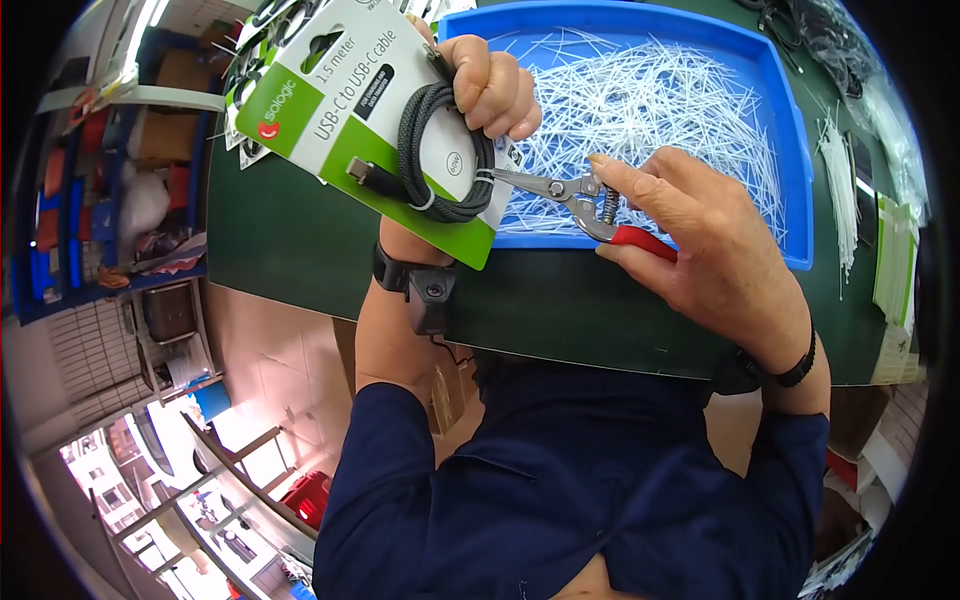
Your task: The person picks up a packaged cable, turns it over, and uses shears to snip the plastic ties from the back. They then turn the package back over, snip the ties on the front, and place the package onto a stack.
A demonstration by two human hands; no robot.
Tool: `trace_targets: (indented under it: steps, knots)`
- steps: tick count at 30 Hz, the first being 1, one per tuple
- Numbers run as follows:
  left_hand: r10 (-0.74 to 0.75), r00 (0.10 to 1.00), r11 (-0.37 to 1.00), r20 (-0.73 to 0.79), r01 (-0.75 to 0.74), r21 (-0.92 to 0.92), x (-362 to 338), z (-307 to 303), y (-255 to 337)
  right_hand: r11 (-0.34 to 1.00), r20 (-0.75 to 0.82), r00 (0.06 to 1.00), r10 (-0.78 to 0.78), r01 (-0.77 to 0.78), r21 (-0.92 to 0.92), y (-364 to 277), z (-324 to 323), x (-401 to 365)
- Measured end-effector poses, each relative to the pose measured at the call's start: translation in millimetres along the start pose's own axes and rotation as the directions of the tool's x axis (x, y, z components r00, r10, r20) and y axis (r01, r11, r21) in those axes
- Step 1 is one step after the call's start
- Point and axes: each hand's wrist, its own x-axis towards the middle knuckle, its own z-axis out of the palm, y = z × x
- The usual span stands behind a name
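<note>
My left hand [492, 88] grips a green and white cable card [345, 75] by its right side, fingers curled over the edge. A coiled dark braided USB-C cable [408, 140] is fastened on the card's front with thin white ties. Its metal plug points out at the lower left of the coil. My right hand [705, 210] is closed around red-handled snips [585, 198] with a coil spring. The pointed blades reach left to the white tie [485, 174] on the coil's right side.
Behind the hands a blue tray [640, 15] holds a heap of thin white tie strips [650, 110]. More carded cables [270, 25] are piled at the upper left. A bundle of white ties [838, 190] lies right of the tray on the dark green table [300, 255].
</note>
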Motion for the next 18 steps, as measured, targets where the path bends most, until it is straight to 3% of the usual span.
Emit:
trace_targets:
  steps: [9,13,16,18]
  knots:
    - [0.051,0.995,0.991,-0.087,-0.061,-0.116,-3,0,-9,0.997,0.033,0.999,-0.014,0.017,-0.079,3,-7,-1]
    - [0.091,0.969,0.926,-0.230,-0.168,-0.339,-7,9,-22,0.999,-0.005,0.999,0.041,-0.042,-0.025,5,-3,2]
    - [0.152,0.963,0.874,-0.222,-0.236,-0.425,-3,9,-44,0.986,-0.180,0.983,0.031,0.000,0.167,13,5,8]
    - [0.182,0.959,0.835,-0.217,-0.267,-0.481,2,16,-56,0.976,-0.204,0.979,0.020,0.025,0.215,14,12,10]
